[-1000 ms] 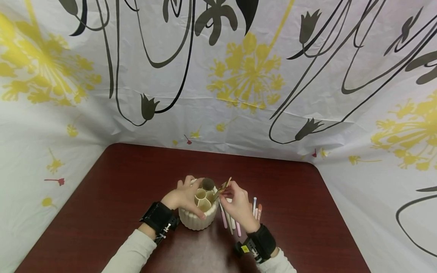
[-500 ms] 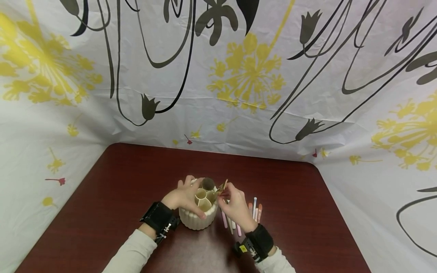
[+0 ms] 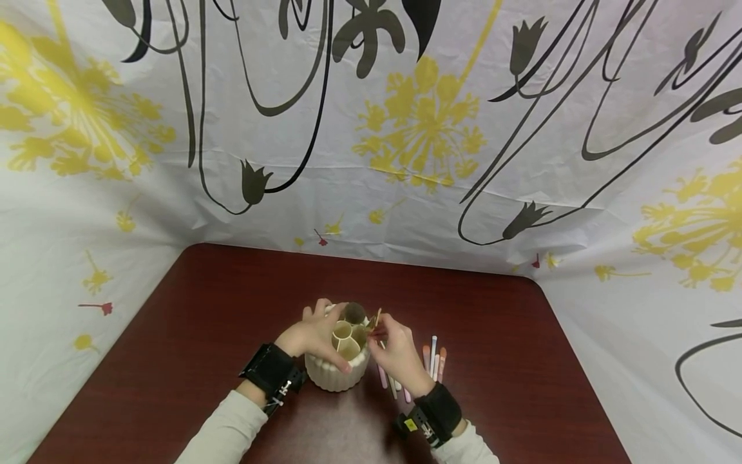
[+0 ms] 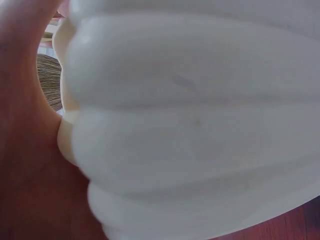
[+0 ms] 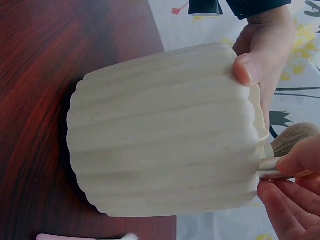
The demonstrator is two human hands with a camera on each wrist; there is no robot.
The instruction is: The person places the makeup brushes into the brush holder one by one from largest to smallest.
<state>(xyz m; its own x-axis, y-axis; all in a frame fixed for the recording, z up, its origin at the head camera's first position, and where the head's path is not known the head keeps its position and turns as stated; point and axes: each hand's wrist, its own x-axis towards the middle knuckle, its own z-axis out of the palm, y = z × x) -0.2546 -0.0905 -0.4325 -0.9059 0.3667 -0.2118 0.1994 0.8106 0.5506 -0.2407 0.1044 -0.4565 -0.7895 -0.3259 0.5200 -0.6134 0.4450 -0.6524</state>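
"Red-brown table (image 3: 243, 296), flowery cloth (image 3: 426, 129) behind it! What's there from up high?"

"One white ridged brush holder (image 3: 333, 377) on the table. The left hand (image 3: 314, 333) grips its rim. The right hand (image 3: 401, 350) pinches a shiny tool (image 3: 375, 321) at its edge, and makeup brushes (image 3: 433, 354) lie close by."

"By the left wrist?"

"Mostly holder wall, and a fluffy brush (image 4: 49, 77) past the rim."

"And the right wrist?"

"Thumb and fingers squeeze the tool. A pink brush (image 5: 75, 237) lies near."
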